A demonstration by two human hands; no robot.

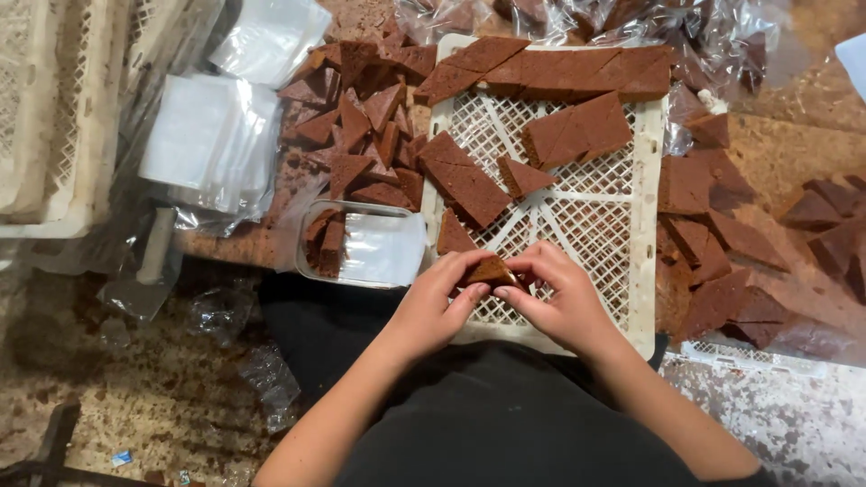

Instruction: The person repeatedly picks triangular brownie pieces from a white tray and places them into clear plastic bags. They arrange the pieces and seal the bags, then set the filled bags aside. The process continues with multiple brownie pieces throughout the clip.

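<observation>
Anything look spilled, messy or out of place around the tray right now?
Yes. Cake pieces lie heaped off the tray on the bare surface, and crumbs litter the floor. Both hands, left and right, hold one piece.

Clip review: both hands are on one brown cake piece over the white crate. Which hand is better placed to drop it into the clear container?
Probably the left hand. It already pinches the cake piece, and the clear container lies on its side, beside the white crate. The right hand would have to cross over.
</observation>
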